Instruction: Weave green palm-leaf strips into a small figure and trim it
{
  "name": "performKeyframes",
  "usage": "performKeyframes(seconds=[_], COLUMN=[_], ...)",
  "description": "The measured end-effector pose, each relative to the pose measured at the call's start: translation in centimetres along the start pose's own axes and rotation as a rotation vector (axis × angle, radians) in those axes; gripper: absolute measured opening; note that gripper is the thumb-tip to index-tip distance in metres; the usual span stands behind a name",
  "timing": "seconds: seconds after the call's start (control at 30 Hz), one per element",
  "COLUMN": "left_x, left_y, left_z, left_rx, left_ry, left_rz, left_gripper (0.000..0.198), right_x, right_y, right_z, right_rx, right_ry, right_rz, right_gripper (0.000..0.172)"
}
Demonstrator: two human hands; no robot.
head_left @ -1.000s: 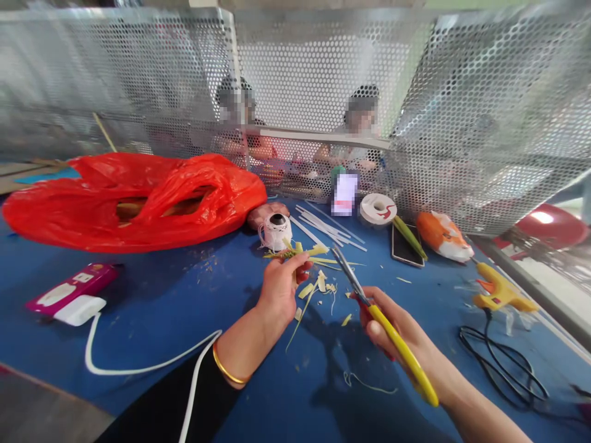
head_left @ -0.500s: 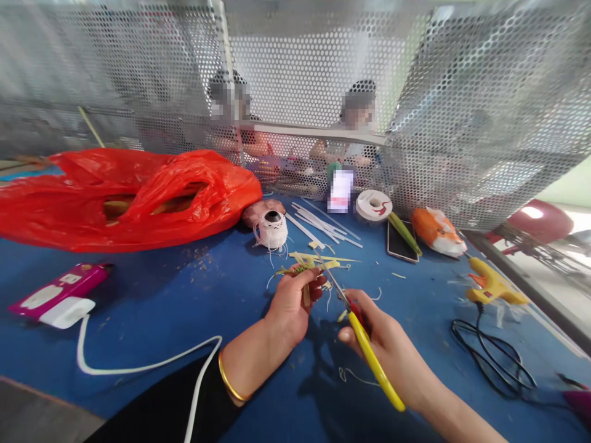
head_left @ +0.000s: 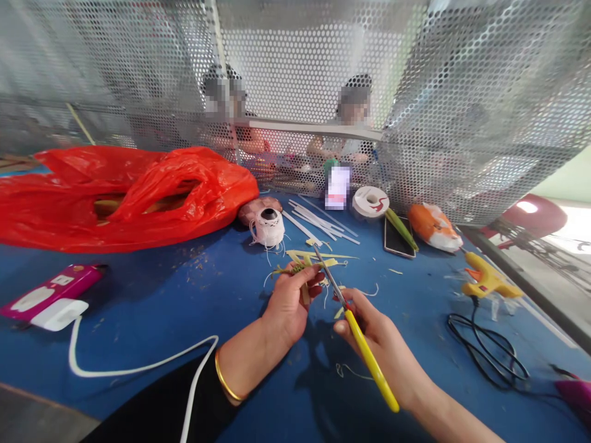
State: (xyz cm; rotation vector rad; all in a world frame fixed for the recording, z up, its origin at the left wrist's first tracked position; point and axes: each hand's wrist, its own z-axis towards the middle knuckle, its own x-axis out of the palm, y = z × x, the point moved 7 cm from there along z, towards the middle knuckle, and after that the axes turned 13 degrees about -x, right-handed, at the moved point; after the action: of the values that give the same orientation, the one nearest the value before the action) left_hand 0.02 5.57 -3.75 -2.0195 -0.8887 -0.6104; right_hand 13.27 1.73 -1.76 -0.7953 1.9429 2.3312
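My left hand point(head_left: 289, 301) is closed on a small bundle of green and yellow straw strips point(head_left: 298, 269) above the blue table point(head_left: 184, 320). My right hand point(head_left: 373, 332) grips yellow-handled scissors point(head_left: 355, 335), whose blades point up and left, close beside the bundle. Cut strip scraps point(head_left: 323, 257) lie just beyond both hands. A spool of white thread point(head_left: 268, 226) stands behind them.
A red plastic bag point(head_left: 124, 194) fills the back left. A magenta device with white charger and cable point(head_left: 50, 295) lies left. White strips point(head_left: 318, 220), tape roll point(head_left: 370, 201), phone point(head_left: 396, 237), orange figure point(head_left: 434, 226), yellow glue gun point(head_left: 484, 280) with black cord sit right. Two people sit behind a perforated metal screen point(head_left: 462, 111).
My right hand has drawn the scissors left and nearer to the bundle, and the blades have gone from spread to nearly together. My left hand has shifted slightly toward me.
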Motion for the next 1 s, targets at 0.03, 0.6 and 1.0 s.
performKeyframes(seconds=[0.03, 0.6, 1.0], left_x=[0.0, -0.2, 0.4], left_y=[0.0, -2.3, -6.4], left_z=[0.0, 0.2, 0.3], left_rx=[0.0, 0.032, 0.061], left_ry=[-0.002, -0.052, 0.082], left_rz=[0.0, 0.272, 0.525], left_gripper=[0.018, 0.018, 0.019], right_x=[0.0, -3.5, -6.5], right_y=[0.0, 0.5, -1.0], right_z=[0.0, 0.5, 1.1], right_rx=[0.001, -0.174, -0.083], right_ry=[-0.013, -0.036, 0.087], right_rz=[0.004, 0.023, -0.242], right_gripper=[0.038, 0.055, 0.052])
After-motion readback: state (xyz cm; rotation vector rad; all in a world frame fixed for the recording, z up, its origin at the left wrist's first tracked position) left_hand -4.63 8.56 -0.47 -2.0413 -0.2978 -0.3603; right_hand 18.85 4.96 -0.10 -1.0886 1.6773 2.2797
